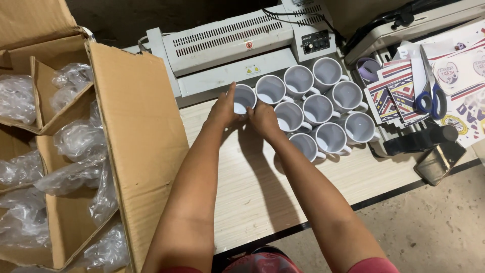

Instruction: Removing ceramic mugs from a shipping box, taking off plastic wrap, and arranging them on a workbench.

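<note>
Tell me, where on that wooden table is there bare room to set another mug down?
The widest free patch of the table lies between the cardboard box and the white mugs, under the forearms, down to the near edge. The back is crowded: mugs stand packed against the laminator, where both hands meet at one mug. Printed sheets and scissors fill the right.

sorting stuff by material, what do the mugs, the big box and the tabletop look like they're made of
Mugs: probably glazed ceramic, glossy white with soft highlights. Big box: corrugated cardboard, matte brown, with creased flaps. Tabletop: pale wood-grain surface, possibly laminate, with a dark edge strip. Both hands, left hand and right hand, hold one mug.
</note>
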